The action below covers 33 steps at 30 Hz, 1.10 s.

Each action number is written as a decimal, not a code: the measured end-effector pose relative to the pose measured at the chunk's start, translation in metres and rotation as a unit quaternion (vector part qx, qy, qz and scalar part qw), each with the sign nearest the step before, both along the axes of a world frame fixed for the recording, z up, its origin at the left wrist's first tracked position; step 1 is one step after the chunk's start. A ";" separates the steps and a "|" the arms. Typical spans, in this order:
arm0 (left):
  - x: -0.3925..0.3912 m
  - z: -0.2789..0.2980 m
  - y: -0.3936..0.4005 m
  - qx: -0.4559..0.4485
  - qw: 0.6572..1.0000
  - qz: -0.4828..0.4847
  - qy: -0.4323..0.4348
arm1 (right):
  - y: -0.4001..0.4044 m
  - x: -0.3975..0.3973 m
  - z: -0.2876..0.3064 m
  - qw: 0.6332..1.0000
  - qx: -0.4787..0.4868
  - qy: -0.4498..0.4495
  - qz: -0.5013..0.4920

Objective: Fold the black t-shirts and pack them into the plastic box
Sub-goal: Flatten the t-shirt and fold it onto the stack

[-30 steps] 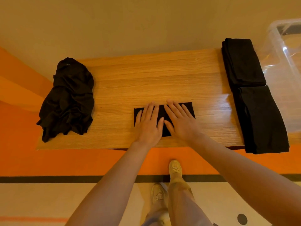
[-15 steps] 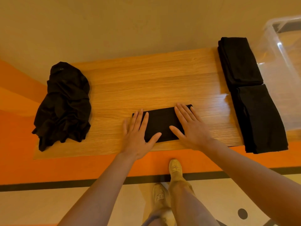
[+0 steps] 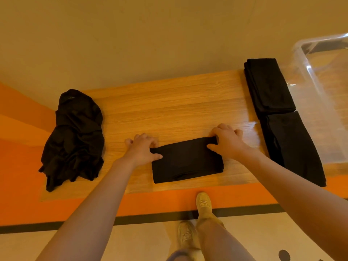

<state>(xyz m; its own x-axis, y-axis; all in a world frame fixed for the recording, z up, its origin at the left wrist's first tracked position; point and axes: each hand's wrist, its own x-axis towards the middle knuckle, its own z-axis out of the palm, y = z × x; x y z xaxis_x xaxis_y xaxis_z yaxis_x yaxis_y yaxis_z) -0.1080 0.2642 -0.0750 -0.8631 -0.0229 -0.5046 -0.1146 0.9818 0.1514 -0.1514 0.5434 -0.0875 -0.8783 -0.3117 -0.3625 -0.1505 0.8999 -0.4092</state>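
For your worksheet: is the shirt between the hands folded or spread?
Folded: the shirt is a compact rectangle with layered edges, gripped at its ends by the left hand and right hand.

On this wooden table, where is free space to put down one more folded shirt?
Bare wood lies along the far half of the table, between the crumpled pile and the two folded stacks. The near middle is crowded: both hands, left and right, grip the folded shirt.
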 end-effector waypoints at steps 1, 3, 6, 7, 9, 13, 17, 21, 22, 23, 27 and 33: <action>-0.001 -0.001 0.000 0.002 1.000 0.004 -0.008 | 0.000 -0.001 0.000 1.000 -0.009 -0.008 -0.003; -0.001 -0.001 0.002 0.012 1.000 0.010 -0.009 | 0.000 0.000 0.000 0.999 -0.035 -0.015 -0.004; 0.007 -0.004 0.004 0.055 0.997 0.046 0.006 | 0.002 0.002 -0.001 0.995 -0.096 -0.013 -0.014; 0.011 -0.007 0.004 0.076 0.994 0.072 0.014 | 0.003 0.003 -0.001 0.992 -0.119 -0.018 -0.027; 0.017 -0.013 0.004 0.133 0.979 0.153 0.028 | 0.005 0.006 0.002 0.985 -0.158 -0.031 -0.057; 0.015 -0.013 0.017 0.263 0.920 0.287 0.045 | 0.006 0.005 0.004 0.968 -0.223 -0.025 -0.110; -0.002 -0.008 0.040 0.287 0.889 0.334 0.122 | 0.007 -0.005 0.012 0.939 -0.283 -0.021 -0.196; -0.026 -0.001 0.057 0.434 0.801 0.383 0.150 | 0.016 -0.009 0.016 0.889 -0.332 -0.017 -0.314; -0.032 0.000 0.061 0.454 0.797 0.371 0.149 | 0.020 -0.009 0.016 0.878 -0.338 -0.010 -0.337; -0.038 -0.001 0.064 0.458 0.803 0.350 0.151 | 0.024 -0.009 0.015 0.869 -0.340 0.002 -0.359; -0.055 -0.009 0.079 0.441 0.837 0.267 0.184 | 0.038 0.004 0.013 0.843 -0.339 0.048 -0.416; -0.086 0.007 0.111 0.430 0.875 0.116 0.188 | 0.041 0.040 0.027 0.790 -0.325 0.159 -0.495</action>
